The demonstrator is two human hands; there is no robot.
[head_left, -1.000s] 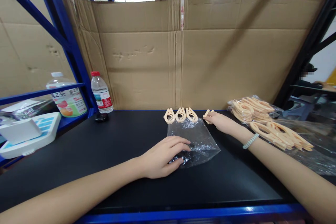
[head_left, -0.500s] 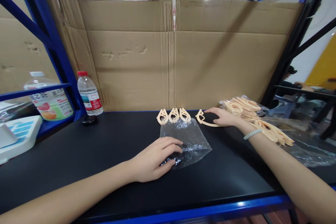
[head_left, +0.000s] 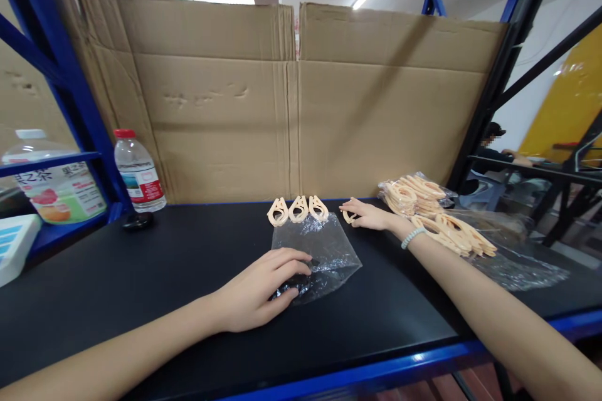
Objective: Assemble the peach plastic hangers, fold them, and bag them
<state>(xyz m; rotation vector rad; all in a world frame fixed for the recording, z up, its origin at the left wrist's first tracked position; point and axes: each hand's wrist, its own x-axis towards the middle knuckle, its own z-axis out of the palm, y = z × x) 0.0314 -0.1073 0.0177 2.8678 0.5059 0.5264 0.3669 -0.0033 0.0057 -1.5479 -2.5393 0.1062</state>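
Right hand (head_left: 369, 216) drawn back, grip closed on peach hook (head_left: 348, 217); left hand (head_left: 256, 288), fingers loosely spread, pins clear bag (head_left: 315, 254).

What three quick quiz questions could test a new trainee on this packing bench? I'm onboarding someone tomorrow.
1. True or false: the left hand rests on the clear plastic bag.
2. How many peach plastic pieces lie in a row at the bag's far edge?
3. What is the right hand touching: A) the water bottle, B) a single peach piece, C) the cardboard wall?

Key: 1 true; 2 three; 3 B.
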